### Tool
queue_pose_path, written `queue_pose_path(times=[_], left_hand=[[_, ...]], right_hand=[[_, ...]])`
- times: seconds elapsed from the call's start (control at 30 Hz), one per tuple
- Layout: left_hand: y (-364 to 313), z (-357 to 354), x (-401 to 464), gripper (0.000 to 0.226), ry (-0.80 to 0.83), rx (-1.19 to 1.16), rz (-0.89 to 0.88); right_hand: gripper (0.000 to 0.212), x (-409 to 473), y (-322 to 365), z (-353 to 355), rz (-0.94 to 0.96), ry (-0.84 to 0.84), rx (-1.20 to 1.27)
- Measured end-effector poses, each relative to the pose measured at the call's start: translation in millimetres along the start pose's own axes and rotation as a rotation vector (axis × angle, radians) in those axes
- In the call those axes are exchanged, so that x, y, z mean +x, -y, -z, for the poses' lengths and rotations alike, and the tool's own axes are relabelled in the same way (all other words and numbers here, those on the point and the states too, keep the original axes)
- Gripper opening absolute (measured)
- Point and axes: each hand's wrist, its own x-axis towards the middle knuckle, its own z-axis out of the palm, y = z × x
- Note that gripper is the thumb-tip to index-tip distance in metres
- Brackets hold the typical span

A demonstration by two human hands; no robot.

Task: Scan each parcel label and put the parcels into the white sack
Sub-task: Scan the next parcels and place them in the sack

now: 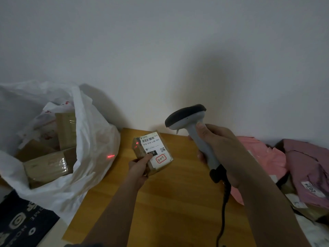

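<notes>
Scanning: we hold a small taped parcel (152, 154) up over the table's far edge, its white label (154, 148) facing us, barcode at the label's top.
Left hand: our left hand (140, 168) grips the parcel by its near left corner, thumb curled onto the label's lower edge.
Right hand: our right hand (216, 148) is wrapped round the grey handle of the scanner (194, 129), thumb pressed high on the handle; its dark head tilts down and left toward the parcel.
Laser: one red spot (137, 143) glows on the parcel's left edge, just beside the label; a red streak (110, 156) falls on the sack's side.
Cable: a black cable (222, 211) drops from the scanner's base toward the table's near edge.
White sack: the white sack (92, 139) stands open off the table's left edge, with several brown taped boxes (48, 166) inside.
Table: the wooden table (178, 202) runs against a pale wall (160, 50).
Waiting parcels: pink mailers (263, 157) and mauve mailers (306, 166) are heaped at the table's right edge, over some brown packages.
Left corner: a dark printed cloth (23, 220) lies below the sack.
</notes>
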Motion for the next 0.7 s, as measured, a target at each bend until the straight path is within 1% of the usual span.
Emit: queue_pose_path(times=[0.17,0.3,0.4,0.5,0.6,0.63,0.7], left_hand=[[0,3,-4,0.048,0.012,-0.023,-0.004],[-2,6,-9,0.043,0.03,-0.04,-0.021],[-6,9,-15,0.041,0.045,-0.028,-0.048],[-14,13,-23,0.051,0.07,0.004,-0.103],[-30,19,-34,0.057,0.112,0.02,-0.185],[-39,22,-40,0.055,0.114,0.013,-0.224],[-60,28,-60,0.042,0.066,-0.029,-0.327]], right_hand=[[0.036,-5,2,-6,0.017,-0.016,0.014],[0.037,-9,4,-11,0.021,-0.012,0.011],[0.033,-11,4,-18,0.027,-0.013,0.054],[0.029,-9,0,-28,0.034,-0.035,0.142],[0.025,1,-7,-38,0.014,-0.113,0.285],[0.023,5,-9,-41,0.0,-0.149,0.34],[0.021,12,-14,-49,-0.03,-0.221,0.418]])
